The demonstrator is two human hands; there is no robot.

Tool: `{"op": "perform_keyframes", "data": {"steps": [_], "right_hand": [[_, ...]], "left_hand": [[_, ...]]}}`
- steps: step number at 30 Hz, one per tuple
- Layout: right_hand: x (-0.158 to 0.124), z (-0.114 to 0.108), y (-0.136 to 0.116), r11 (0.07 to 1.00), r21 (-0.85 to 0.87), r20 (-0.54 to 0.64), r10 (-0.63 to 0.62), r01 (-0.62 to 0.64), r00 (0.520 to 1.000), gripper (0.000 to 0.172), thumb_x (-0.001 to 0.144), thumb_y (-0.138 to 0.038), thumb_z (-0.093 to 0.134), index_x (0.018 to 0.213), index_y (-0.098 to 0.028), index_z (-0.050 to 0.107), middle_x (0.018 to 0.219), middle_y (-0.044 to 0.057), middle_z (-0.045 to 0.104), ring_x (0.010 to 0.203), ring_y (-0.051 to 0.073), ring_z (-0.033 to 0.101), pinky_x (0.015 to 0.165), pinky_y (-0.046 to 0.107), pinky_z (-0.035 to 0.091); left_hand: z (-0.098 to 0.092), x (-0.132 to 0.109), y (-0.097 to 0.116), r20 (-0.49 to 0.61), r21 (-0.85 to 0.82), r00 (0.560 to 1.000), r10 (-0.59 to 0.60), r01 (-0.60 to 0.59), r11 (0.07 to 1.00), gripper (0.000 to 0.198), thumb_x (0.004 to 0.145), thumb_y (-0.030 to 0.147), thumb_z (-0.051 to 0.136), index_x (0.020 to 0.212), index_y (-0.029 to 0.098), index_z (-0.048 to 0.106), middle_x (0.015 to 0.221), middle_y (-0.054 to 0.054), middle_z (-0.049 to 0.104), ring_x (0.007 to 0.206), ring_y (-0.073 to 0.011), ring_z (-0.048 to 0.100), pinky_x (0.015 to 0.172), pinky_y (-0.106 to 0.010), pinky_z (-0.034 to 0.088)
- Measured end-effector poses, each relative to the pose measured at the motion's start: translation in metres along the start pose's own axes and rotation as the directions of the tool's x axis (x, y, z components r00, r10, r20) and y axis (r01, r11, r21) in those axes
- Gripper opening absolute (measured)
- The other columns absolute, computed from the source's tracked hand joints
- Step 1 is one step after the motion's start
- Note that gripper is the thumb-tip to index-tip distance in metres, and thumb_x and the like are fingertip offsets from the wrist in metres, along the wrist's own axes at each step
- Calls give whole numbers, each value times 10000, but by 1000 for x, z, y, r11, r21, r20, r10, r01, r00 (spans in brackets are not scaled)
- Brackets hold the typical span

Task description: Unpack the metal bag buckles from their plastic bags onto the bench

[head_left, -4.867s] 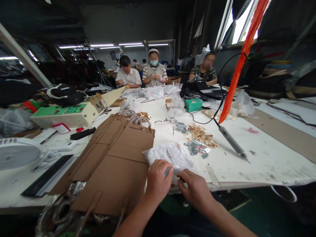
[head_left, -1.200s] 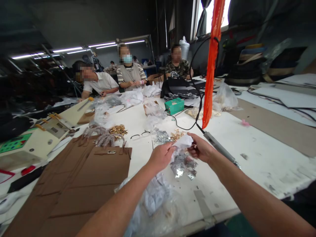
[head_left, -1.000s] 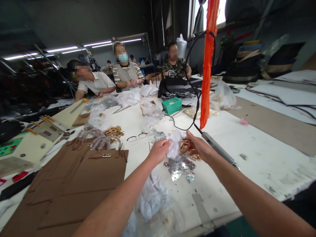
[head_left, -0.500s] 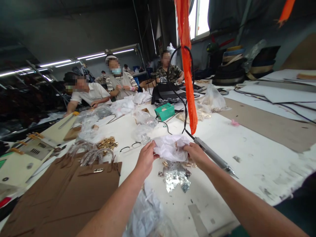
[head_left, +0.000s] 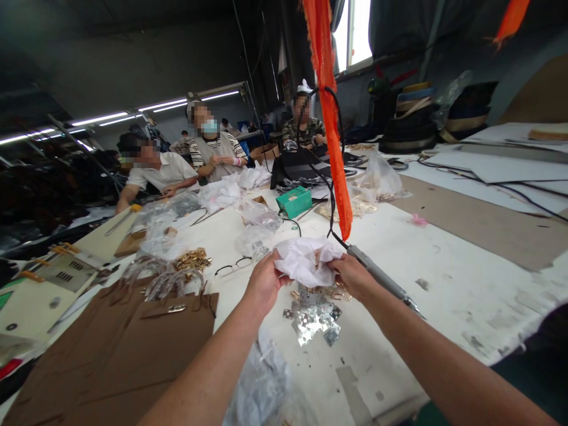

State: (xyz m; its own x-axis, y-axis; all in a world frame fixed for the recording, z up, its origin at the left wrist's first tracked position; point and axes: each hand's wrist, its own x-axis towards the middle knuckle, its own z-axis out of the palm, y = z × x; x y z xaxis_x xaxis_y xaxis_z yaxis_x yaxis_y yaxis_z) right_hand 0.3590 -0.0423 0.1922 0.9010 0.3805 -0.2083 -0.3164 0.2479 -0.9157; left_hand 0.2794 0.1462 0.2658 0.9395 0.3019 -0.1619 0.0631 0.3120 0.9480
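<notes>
A crumpled white plastic bag (head_left: 306, 260) is stretched between my two hands above the table. My left hand (head_left: 265, 283) grips its left side, and my right hand (head_left: 355, 275) pinches the right side. Small gold-coloured pieces show through or in the bag's opening. Just below it lies a pile of shiny square metal plates (head_left: 313, 319), with a few gold metal fittings (head_left: 339, 294) beside them. An electric screwdriver (head_left: 384, 278) on a black cord rests to the right of my right hand.
Brown bag panels (head_left: 133, 349) lie at the left, near a heap of gold hardware (head_left: 193, 259) and eyeglasses (head_left: 233, 267). A green box (head_left: 294, 202) stands beyond my hands. An orange strap (head_left: 332, 118) hangs down by the screwdriver. Several people sit across the table.
Both hands keep hold of the plastic bag, almost in place; its folds have shifted slightly. The view has moved a little. The far person in camouflage has moved their hands.
</notes>
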Motion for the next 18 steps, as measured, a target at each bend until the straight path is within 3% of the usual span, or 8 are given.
{"op": "perform_keyframes", "data": {"steps": [4, 7, 12, 18], "right_hand": [[-4, 3, -7, 998, 24, 2, -55, 55, 998, 474, 593, -182, 633, 1064, -180, 683, 1030, 82, 764, 932, 283, 708, 757, 353, 574], [-6, 7, -9, 994, 24, -15, -111, 111, 994, 542, 656, -239, 672, 1196, -205, 634, 1111, 78, 742, 978, 277, 698, 760, 347, 578], [-1, 6, -5, 935, -326, -200, -213, 140, 956, 643, 682, -285, 714, 1312, -206, 613, 1031, 67, 729, 846, 242, 685, 675, 309, 554], [-4, -8, -14, 869, -470, -138, -245, 155, 959, 506, 650, -164, 580, 1132, -207, 726, 819, 0, 718, 686, 182, 640, 620, 258, 486]], "left_hand": [[4, 2, 2, -1, -22, 1000, 0, 0, 1000, 321, 780, 380, 761, 1002, 157, 699, 910, -64, 714, 747, -186, 653, 610, -288, 568], [9, 2, 2, 31, -40, 999, -12, 13, 999, 306, 807, 375, 744, 1011, 151, 703, 953, -79, 727, 776, -195, 670, 639, -307, 587], [15, 1, 8, 66, -65, 997, -47, 51, 997, 267, 829, 350, 722, 1007, 151, 707, 939, -77, 749, 746, -189, 683, 642, -310, 599], [3, 5, 31, -24, -101, 1000, 1, -3, 995, 225, 818, 312, 734, 975, 153, 711, 923, -52, 759, 752, -179, 697, 640, -293, 602]]}}
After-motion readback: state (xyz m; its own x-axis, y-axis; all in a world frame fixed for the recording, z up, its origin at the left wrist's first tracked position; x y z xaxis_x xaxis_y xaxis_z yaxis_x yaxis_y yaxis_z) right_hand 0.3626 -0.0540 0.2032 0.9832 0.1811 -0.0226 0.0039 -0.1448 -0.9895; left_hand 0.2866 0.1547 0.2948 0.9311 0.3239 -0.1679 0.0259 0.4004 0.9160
